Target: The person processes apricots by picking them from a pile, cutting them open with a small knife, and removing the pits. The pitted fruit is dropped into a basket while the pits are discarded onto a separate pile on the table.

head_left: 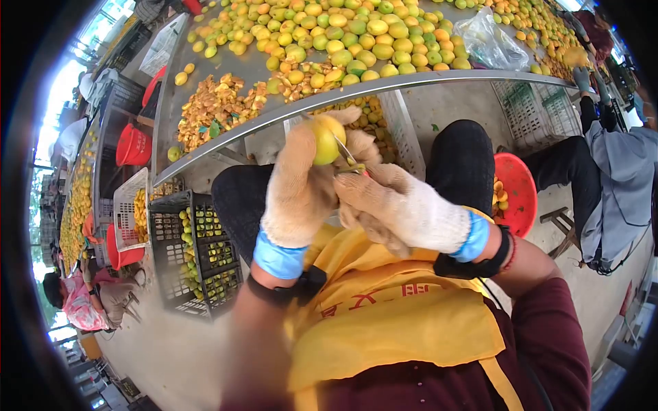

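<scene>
In the middle of the view, my left hand, in a tan and white knit glove, holds a yellow-green fruit up by its fingers. My right hand, gloved alike, is closed around the handle of a small knife. The knife's blade is against the right side of the fruit. A bit of peel or handle, too small to tell, shows at my right fingertips. Both hands are above my lap and the yellow apron, near the metal table's edge.
Whole fruits and a pile of peel or pieces lie on the table, with a plastic bag. A black crate stands left, a red basin right. Co-workers sit at right and far left.
</scene>
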Motion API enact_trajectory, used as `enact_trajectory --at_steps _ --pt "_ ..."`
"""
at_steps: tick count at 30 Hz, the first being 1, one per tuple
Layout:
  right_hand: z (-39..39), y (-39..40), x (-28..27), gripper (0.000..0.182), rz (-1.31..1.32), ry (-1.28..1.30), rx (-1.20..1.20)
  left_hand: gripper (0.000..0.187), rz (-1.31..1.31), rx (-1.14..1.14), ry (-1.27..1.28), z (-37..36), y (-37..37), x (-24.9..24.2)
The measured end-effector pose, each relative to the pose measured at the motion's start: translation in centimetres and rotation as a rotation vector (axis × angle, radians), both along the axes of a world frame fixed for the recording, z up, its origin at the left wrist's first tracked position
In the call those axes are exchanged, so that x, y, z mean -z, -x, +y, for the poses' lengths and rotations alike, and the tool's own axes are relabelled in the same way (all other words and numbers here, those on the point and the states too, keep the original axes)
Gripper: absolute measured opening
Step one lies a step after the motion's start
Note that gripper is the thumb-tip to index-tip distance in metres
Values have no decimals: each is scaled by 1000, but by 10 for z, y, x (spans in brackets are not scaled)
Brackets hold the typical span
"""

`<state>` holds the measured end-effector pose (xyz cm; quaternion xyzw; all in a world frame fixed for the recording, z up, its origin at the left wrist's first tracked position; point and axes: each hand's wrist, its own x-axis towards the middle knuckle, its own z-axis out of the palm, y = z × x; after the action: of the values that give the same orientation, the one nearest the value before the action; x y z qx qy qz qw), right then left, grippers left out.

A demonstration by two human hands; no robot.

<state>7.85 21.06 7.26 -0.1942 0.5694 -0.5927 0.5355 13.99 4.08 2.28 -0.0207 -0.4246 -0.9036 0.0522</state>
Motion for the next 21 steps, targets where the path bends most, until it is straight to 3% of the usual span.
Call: enact_trajectory --at_steps 1,2,4,6,8,9,10,12,14,15,18,20,21 --pt "-7 -5 22 46 71 59 64 78 -60 -44 -379 21 5 -3" --pt "-11 -4 23 46 72 62 63 78 -60 -44 -377 20 5 -1" --pt "-12 5 24 46 218 -72 51 78 -81 -73 -262 19 8 8" --pt "-6 14 19 46 157 -90 -8 75 -77 -69 -141 12 7 10" --pt "-4 19 16 43 67 -26 -20 71 -141 -290 88 8 7 5" --pt "-2 21 9 40 90 -140 -57 69 -59 -89 104 -9 2 9" --pt "-4 17 11 40 97 -136 -58 69 -52 -92 108 -10 2 14" --pt "-7 1 23 38 154 72 147 71 -38 142 -265 -11 6 21" --pt "-5 3 53 39 443 -8 172 75 -86 41 -357 11 12 24" --pt "-4 11 45 41 283 -122 93 77 -114 -16 -309 14 13 30" --pt "6 30 17 46 224 -173 -51 73 -168 -83 -267 14 11 11" --pt "4 30 3 44 202 -161 -29 65 -182 -84 153 8 10 -14" --pt "3 29 -2 43 160 -151 -5 56 -139 -79 97 5 12 -16"
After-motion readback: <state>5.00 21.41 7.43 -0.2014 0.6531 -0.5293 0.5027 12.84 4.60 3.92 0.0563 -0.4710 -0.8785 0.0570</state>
